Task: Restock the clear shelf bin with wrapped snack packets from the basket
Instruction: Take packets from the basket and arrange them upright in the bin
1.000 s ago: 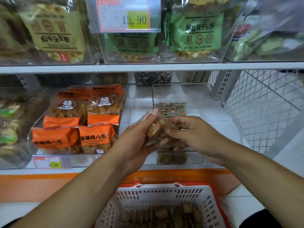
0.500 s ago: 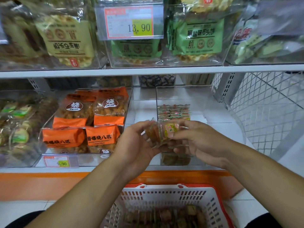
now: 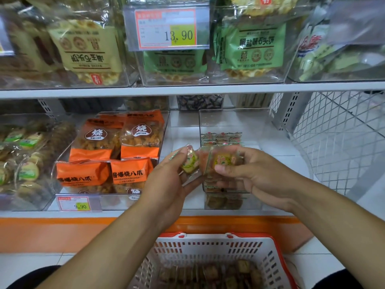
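Hands met before the clear shelf bin [image 3: 231, 119]. Left hand [image 3: 166, 182] pinched 1 wrapped packet [image 3: 190, 160]; right hand [image 3: 257, 174] gripped another packet [image 3: 221, 160]. Basket [image 3: 208, 247] sat below.

Two hands: left hand [image 3: 166, 180] at 9 o'clock, right hand [image 3: 258, 174] at 3 o'clock. Four orange packs [image 3: 116, 155] in bin at 9 o'clock. Two price tags [image 3: 166, 28]. One basket [image 3: 208, 247] at 6 o'clock. Snack packets [image 3: 220, 138] in clear bin [image 3: 260, 126]: count unclear.
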A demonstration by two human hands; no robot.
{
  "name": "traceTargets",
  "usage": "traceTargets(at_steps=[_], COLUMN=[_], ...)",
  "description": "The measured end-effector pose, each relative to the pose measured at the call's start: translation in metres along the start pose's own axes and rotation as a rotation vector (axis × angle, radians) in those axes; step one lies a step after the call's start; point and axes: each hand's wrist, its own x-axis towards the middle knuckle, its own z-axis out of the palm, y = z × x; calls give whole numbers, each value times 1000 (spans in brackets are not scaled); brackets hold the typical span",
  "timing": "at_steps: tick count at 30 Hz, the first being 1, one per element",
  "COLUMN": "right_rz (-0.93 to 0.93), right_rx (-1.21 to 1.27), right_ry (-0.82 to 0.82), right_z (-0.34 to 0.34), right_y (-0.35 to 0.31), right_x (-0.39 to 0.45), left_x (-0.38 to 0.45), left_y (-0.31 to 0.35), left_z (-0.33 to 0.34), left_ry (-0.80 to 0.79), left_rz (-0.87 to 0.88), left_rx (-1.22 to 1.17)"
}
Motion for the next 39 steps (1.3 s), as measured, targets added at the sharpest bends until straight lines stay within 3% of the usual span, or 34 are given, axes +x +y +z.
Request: traceTargets(at_steps=[3, 5, 7, 10, 13, 18, 23, 30, 34, 36, 39], right_rz=[-453, -666, -722, -691, -576, -355, -318, -112, -113, -61, 100], right_rx=[-431, -788, -1050, -1118, -999, -695, -765, -585, -556, -365, 75], right_ry=[149, 157, 136, 92, 90, -68, -105, -157, -32, 6, -76], right_z=[-4, -7, -10, -14, -22, -26, -27, -30, -32, -30, -13], right_y=[0, 2, 2, -3, -8, -8, -8, -2, -5, -7, -3], right_x=[-2, -3, -2, -1, -1, 0, 2, 1, -1, -1, -2], left_x=[0, -1, -1, 2, 3, 2, 1, -1, 2, 3, 0], left_y=[3, 3, 2, 0, 1, 0, -2, -5, -5, -5, -6], left_z=[-6, -7, -8, -9, -10, -10, -10, -4, -3, -2, 4], left_ry=[13, -43, -90, -35, 20, -1, -100, -236, -85, -13, 11], left_rz=[-71, -143, -162, -100, -19, 41, 68, -69, -69, -35, 12], left_rx=[26, 47, 67, 69, 56, 83, 190, 146, -4, -35, -102])
